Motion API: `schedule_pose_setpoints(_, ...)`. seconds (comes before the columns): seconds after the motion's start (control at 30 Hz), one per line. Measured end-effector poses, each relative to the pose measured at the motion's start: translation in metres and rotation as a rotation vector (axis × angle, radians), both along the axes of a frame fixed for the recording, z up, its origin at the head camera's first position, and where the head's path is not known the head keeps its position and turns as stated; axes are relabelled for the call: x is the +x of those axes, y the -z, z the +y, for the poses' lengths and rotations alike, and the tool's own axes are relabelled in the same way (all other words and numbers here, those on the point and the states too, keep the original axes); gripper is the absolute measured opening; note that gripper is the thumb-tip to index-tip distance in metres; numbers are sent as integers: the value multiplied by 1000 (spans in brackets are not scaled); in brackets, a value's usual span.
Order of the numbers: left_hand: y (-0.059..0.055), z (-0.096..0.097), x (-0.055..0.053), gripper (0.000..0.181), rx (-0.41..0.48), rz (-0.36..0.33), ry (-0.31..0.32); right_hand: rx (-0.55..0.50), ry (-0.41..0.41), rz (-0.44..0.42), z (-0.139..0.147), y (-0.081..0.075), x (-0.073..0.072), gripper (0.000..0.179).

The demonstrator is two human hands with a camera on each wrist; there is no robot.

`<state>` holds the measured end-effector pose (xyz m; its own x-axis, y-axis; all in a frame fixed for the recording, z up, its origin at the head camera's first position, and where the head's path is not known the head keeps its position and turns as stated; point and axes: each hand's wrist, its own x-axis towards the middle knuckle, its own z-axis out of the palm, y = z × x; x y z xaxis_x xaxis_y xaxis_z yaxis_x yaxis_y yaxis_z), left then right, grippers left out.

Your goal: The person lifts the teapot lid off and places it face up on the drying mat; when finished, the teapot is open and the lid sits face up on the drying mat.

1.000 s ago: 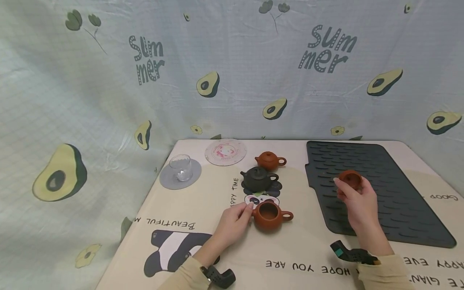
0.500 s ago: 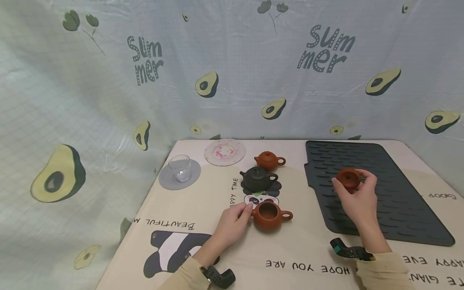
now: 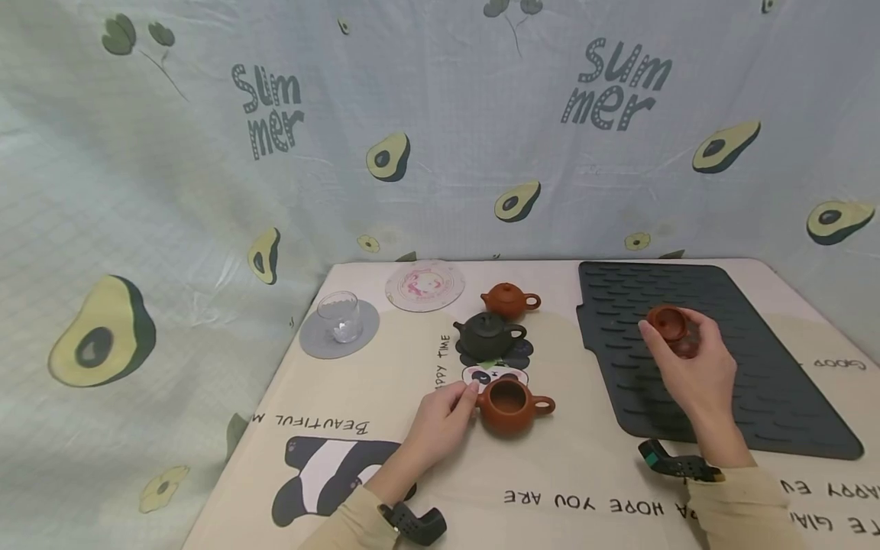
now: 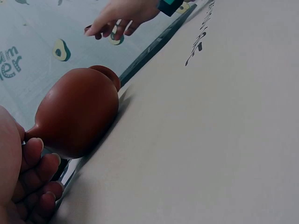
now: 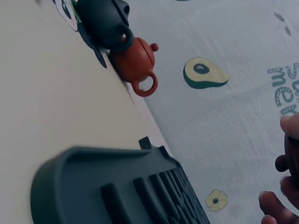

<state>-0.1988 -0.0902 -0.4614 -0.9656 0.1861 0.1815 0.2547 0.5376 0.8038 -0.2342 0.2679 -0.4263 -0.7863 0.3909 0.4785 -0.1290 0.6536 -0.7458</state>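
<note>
The right hand (image 3: pixel 697 374) has shifted a little to the right over the last half second, carrying a small round clay piece (image 3: pixel 667 325) with it, while the left hand (image 3: pixel 440 420) has stayed put.

Nearest are 2 beige sleeves, each with a black band (image 3: pixel 677 463) at the wrist, over a cream cloth (image 3: pixel 591 466) printed with words and a panda. Just beyond, the left hand pinches the spout of an open reddish-brown teapot (image 3: pixel 506 424), which stands upright on the cloth, its handle pointing right.

A dark ridged mat (image 3: pixel 629 389) lies to the right. Above it, clear of its surface, the right hand grips the clay piece between thumb and fingers, with the hollow face showing in the head view.

Behind the open teapot stands a black lidded teapot (image 3: pixel 486 336); to the left, 1 clear glass (image 3: pixel 344 315) sits on a grey coaster (image 3: pixel 367 340). Farther back are a smaller reddish lidded teapot (image 3: pixel 507 302) and a round pink-patterned mat (image 3: pixel 425 286). A pale curtain (image 3: pixel 454 99) with avocado prints closes the far side.
</note>
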Motion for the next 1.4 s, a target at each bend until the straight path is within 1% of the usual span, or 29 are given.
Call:
schedule_pose_setpoints(0.13,-2,-1,-1,43,2,2,2,65,16,51,7,3,-6,58)
schedule_pose_setpoints(0.27,-2,-3,-1,42,3,-1,-3,89,28,74,13,7,-12,58)
schedule_pose_setpoints(0.47,-2,-6,-1,43,0,1,-9,90,44,73,20,9,-17,60)
schedule_pose_setpoints(0.6,-1,-6,-1,43,1,4,-12,60,55,60,22,8,-18,64)
schedule_pose_setpoints(0.77,-2,-5,-1,42,8,4,-14,-10,93,8,29,7,-19,67)
schedule_pose_setpoints(0.87,-1,-4,-1,42,10,3,-12,-22,117,-35,37,8,-20,68)
schedule_pose_setpoints(1.07,-1,-3,0,43,11,3,-7,11,125,-153,54,10,-23,71)
schedule_pose_setpoints(1.17,-1,-2,0,43,12,4,-4,28,128,-196,60,11,-24,70)
schedule_pose_setpoints(1.3,-1,-1,0,43,12,7,0,47,146,-227,68,14,-24,68)
schedule_pose_setpoints(1.4,-2,-1,-1,44,12,3,3,61,161,-236,74,17,-26,66)
